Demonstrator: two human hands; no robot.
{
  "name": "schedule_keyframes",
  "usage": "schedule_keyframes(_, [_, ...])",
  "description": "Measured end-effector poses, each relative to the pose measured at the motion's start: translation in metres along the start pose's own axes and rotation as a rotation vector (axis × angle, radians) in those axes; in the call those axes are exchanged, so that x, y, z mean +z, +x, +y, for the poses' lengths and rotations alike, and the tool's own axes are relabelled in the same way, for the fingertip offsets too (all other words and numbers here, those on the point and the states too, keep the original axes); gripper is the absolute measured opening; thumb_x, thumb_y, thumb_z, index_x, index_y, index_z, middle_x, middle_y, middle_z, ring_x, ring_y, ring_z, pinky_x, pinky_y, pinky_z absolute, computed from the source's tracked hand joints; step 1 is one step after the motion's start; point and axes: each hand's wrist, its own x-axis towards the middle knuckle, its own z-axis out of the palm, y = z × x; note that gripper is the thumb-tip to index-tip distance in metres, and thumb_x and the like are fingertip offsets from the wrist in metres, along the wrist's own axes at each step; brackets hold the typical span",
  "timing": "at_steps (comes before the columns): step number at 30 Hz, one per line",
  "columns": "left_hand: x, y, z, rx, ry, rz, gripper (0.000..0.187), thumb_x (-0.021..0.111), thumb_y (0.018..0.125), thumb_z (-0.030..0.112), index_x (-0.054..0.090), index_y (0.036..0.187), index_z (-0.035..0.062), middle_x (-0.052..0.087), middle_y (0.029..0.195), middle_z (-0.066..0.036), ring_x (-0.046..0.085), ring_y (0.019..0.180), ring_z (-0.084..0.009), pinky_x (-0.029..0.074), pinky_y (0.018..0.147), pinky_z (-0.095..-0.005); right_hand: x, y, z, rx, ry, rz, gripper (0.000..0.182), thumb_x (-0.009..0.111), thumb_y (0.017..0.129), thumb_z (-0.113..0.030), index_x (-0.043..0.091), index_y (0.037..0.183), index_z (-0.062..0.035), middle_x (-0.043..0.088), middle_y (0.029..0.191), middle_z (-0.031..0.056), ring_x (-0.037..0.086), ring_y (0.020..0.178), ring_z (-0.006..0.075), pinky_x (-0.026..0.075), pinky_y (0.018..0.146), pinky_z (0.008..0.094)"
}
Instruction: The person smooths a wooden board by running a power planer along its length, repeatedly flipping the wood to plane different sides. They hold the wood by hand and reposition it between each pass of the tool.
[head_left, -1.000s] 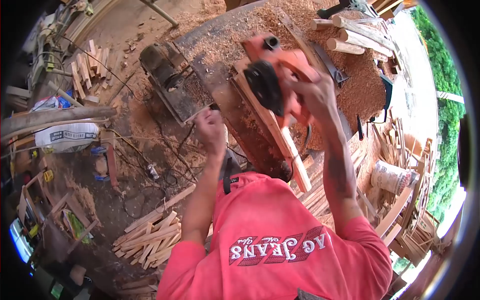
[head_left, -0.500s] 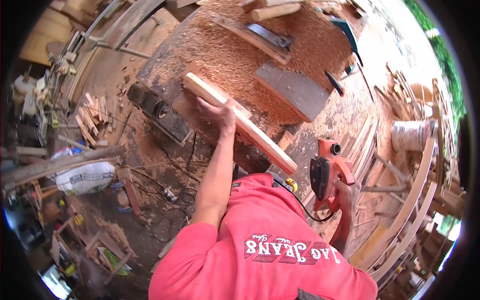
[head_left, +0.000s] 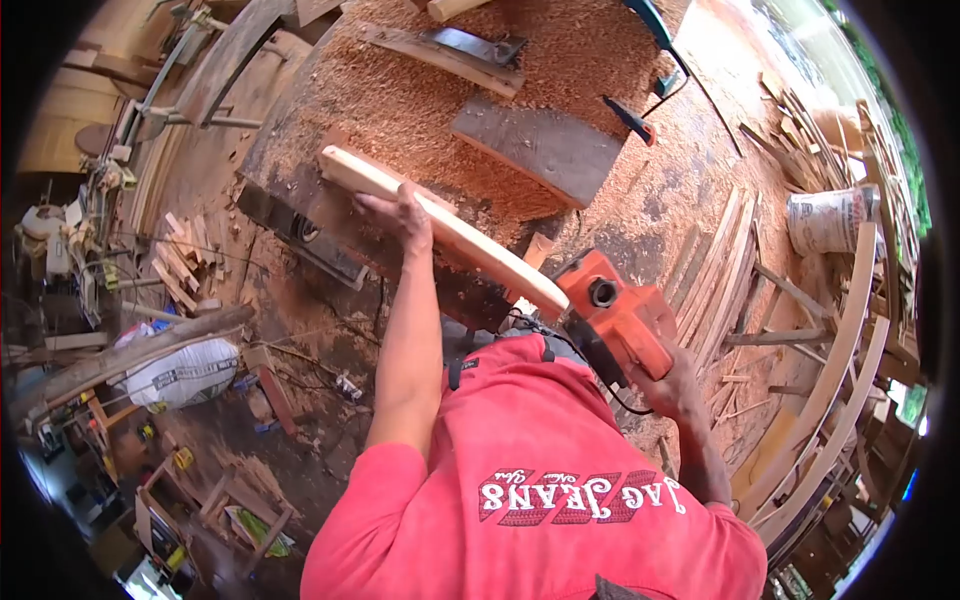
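My left hand (head_left: 402, 218) grips a long squared timber (head_left: 450, 232) about a third of the way from its far end, thumb and fingers about its edges. The timber slants across the near edge of the workbench (head_left: 262, 165). In my right hand (head_left: 672, 378) is an orange-red electric hand planer (head_left: 625, 310), held by its rear handle. The planer's front end is right at the timber's near end, overlapping it in this view. A black cord hangs below the tool.
Wood shavings (head_left: 350, 85) cover the bench around a dark flat block (head_left: 545, 145) and a hand plane (head_left: 475, 45). A teal-handled saw (head_left: 650, 22) lies beyond. Stacked strips (head_left: 715, 270) and a white bucket (head_left: 830, 215) stand right; a white sack (head_left: 182, 375) lies left.
My right hand has brought the planer up and left, from beside my body to the timber's near end. The view has shifted; my left hand keeps its hold on the timber.
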Motion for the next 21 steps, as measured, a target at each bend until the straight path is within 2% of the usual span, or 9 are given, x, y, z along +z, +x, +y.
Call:
schedule_keyframes(1, [0.003, 0.001, -0.001, -0.063, -0.022, 0.035, 0.096, 0.065, 0.077, 0.035, 0.019, 0.146, -0.0152, 0.024, 0.148, -0.038, 0.026, 0.138, -0.0485, 0.025, 0.116, -0.051, 0.005, 0.005, -0.008, -0.019, -0.103, -0.013, 0.036, 0.071, 0.08, -0.012, 0.066, 0.114, -0.0024, 0.071, 0.09, 0.0191, 0.071, 0.086, 0.036, 0.055, 0.074, 0.0396])
schedule_keyframes(5, [-0.003, 0.001, 0.006, -0.085, -0.025, 0.022, 0.101, 0.062, 0.079, 0.038, 0.012, 0.147, -0.0183, 0.016, 0.151, -0.04, 0.02, 0.142, -0.0501, 0.017, 0.119, -0.0506, 0.028, 0.034, -0.02, -0.131, -0.162, -0.114, 0.043, 0.071, 0.077, -0.012, 0.065, 0.119, -0.0035, 0.07, 0.094, 0.0234, 0.069, 0.09, 0.0408, 0.055, 0.076, 0.0412])
schedule_keyframes(9, [0.0, 0.005, -0.007, -0.113, 0.043, -0.012, 0.106, 0.065, 0.079, 0.04, 0.008, 0.147, -0.0175, 0.012, 0.152, -0.04, 0.017, 0.142, -0.0497, 0.017, 0.118, -0.0526, 0.045, 0.052, -0.043, -0.107, -0.167, -0.141, 0.043, 0.071, 0.077, -0.012, 0.065, 0.119, -0.0031, 0.07, 0.091, 0.0227, 0.07, 0.088, 0.0392, 0.055, 0.075, 0.0403])
schedule_keyframes(11, [-0.005, 0.006, -0.005, -0.145, 0.045, -0.101, 0.11, 0.067, 0.08, 0.041, 0.003, 0.147, -0.0174, 0.007, 0.153, -0.039, 0.011, 0.144, -0.0488, 0.015, 0.119, -0.0528, 0.054, 0.06, -0.049, -0.132, -0.137, -0.094, 0.03, 0.074, 0.082, -0.014, 0.066, 0.106, 0.0014, 0.069, 0.085, 0.0173, 0.069, 0.077, 0.0214, 0.052, 0.07, 0.0353])
schedule_keyframes(12, [-0.005, 0.007, -0.005, -0.162, 0.044, -0.102, 0.11, 0.067, 0.08, 0.041, 0.003, 0.147, -0.0174, 0.007, 0.153, -0.039, 0.011, 0.144, -0.0488, 0.015, 0.119, -0.0528, 0.058, 0.065, -0.057, -0.125, -0.15, -0.102, 0.03, 0.074, 0.082, -0.014, 0.066, 0.106, 0.0014, 0.069, 0.085, 0.0173, 0.069, 0.077, 0.0214, 0.052, 0.07, 0.0353])
schedule_keyframes(14, [-0.006, 0.003, -0.007, -0.131, 0.03, -0.135, 0.111, 0.066, 0.083, 0.047, 0.0, 0.149, -0.0142, 0.007, 0.153, -0.039, 0.01, 0.144, -0.0507, 0.009, 0.119, -0.056, 0.066, 0.079, -0.075, -0.064, -0.145, -0.134, 0.036, 0.072, 0.079, -0.011, 0.065, 0.113, 0.0006, 0.07, 0.086, 0.0223, 0.072, 0.084, 0.0365, 0.055, 0.073, 0.0394])
schedule_keyframes(18, [-0.008, 0.003, -0.012, -0.081, 0.052, -0.166, 0.115, 0.063, 0.086, 0.058, -0.003, 0.148, -0.0127, 0.003, 0.153, -0.04, 0.006, 0.144, -0.0519, 0.007, 0.116, -0.0617, 0.089, 0.108, -0.113, -0.166, -0.267, -0.138, 0.028, 0.072, 0.078, -0.009, 0.066, 0.102, 0.0029, 0.068, 0.078, 0.0213, 0.073, 0.078, 0.0339, 0.055, 0.066, 0.0385])
schedule_keyframes(19, [-0.004, 0.001, -0.013, 0.023, 0.08, 0.026, 0.09, 0.054, 0.093, 0.06, 0.028, 0.143, -0.0104, 0.028, 0.147, -0.033, 0.026, 0.139, -0.0428, 0.018, 0.115, -0.0547, 0.094, 0.115, -0.12, -0.167, -0.28, -0.152, 0.028, 0.072, 0.078, -0.009, 0.066, 0.102, 0.0029, 0.068, 0.078, 0.0213, 0.073, 0.078, 0.0339, 0.055, 0.066, 0.0385])
schedule_keyframes(21, [-0.038, 0.033, -0.033, -0.237, -0.285, -0.165, 0.073, 0.049, 0.097, 0.058, 0.042, 0.13, -0.0068, 0.043, 0.134, -0.026, 0.039, 0.127, -0.0354, 0.028, 0.109, -0.0484, 0.104, 0.129, -0.134, -0.103, -0.241, -0.157, 0.02, 0.07, 0.08, -0.011, 0.065, 0.096, 0.0013, 0.066, 0.073, 0.0126, 0.065, 0.068, 0.015, 0.052, 0.063, 0.0335])
